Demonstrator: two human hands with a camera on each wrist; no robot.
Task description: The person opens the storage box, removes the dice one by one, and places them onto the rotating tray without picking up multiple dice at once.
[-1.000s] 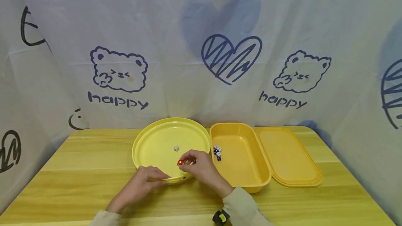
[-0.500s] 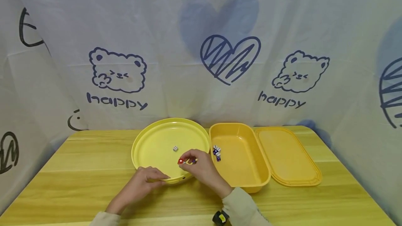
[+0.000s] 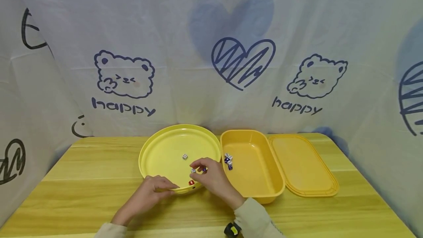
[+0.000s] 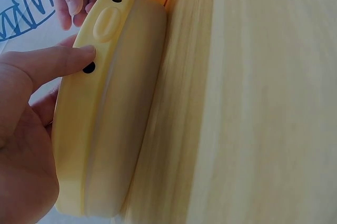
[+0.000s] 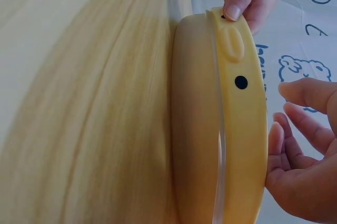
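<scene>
My left hand grips the near rim of a round yellow tray, its thumb on the outer side beside a black dot in the left wrist view. Over the tray's near right part is my right hand, thumb and forefinger apart with nothing pinched. A red die lies inside near the front rim. Between the right hand's fingertips and the tray floor shows a white die; a dark blue die is partly covered by the fingers. Farther back sits another white die.
An orange-yellow rectangular box stands against the tray's right side. Several white and dark blue dice lie along its left wall. Its flat lid is to the right on the wooden table. A printed cloth hangs behind.
The red die, pinched in my right hand before, is now down by the tray's front rim. The right thumb and forefinger have parted. My left hand keeps its place on the rim.
</scene>
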